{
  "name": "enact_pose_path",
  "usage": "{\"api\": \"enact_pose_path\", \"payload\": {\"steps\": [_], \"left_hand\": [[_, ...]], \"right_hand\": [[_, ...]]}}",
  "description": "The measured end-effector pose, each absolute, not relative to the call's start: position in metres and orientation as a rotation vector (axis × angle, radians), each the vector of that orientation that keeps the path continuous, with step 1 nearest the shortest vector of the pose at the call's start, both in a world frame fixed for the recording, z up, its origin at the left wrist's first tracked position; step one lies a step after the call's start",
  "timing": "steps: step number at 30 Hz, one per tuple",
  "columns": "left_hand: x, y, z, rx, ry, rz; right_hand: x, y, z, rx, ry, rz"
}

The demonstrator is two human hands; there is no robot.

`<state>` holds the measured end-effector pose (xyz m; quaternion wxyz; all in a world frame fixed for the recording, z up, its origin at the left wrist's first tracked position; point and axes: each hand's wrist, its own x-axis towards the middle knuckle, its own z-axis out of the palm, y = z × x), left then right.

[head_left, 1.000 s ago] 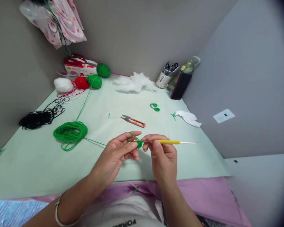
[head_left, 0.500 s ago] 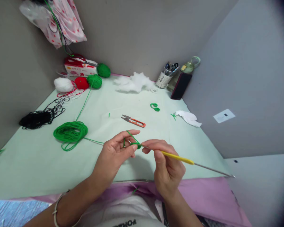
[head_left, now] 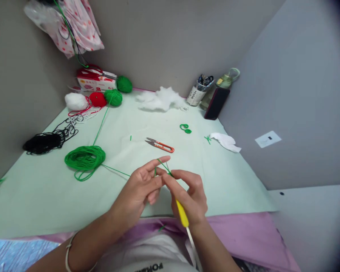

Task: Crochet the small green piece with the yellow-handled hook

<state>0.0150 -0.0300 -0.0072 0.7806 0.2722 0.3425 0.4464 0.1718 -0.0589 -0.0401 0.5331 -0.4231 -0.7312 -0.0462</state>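
My left hand pinches a small green crochet piece, mostly hidden by the fingers. Green yarn runs over its raised index finger and back to a loose green yarn coil on the left. In my right hand is a crochet hook with a yellow handle. Its thin tip points up beside the left index finger, and its rear shaft slants down toward me. Both hands meet at the crochet piece. Orange-handled thread snips lie just beyond them.
Black yarn, a white yarn ball, a red ball and green balls sit at the left. White stuffing lies at the back. A pen cup, phone and small green crochet piece are at the right.
The hook has swung from pointing right to a steep angle, its handle end now toward me. My right hand has turned and closed in on the left, which shifted slightly right.
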Motion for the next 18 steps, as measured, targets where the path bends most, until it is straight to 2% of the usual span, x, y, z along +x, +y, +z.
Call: {"api": "enact_pose_path", "payload": {"steps": [5,7,10,15,18], "left_hand": [[0.009,-0.023,-0.004,0.530,0.694,0.980],[0.010,-0.025,-0.005,0.599,0.706,0.992],[0.014,-0.029,-0.008,0.693,0.769,1.028],[0.017,-0.027,-0.012,0.631,0.734,0.967],[0.015,-0.022,-0.012,0.494,0.676,0.897]], "right_hand": [[0.170,-0.053,-0.024,-0.929,-1.286,0.589],[0.168,-0.051,-0.020,-0.903,-1.231,0.722],[0.165,-0.051,-0.022,-0.946,-1.317,0.662],[0.166,-0.057,-0.032,-1.020,-1.614,0.222],[0.170,-0.055,-0.029,-1.026,-1.436,0.364]]}}
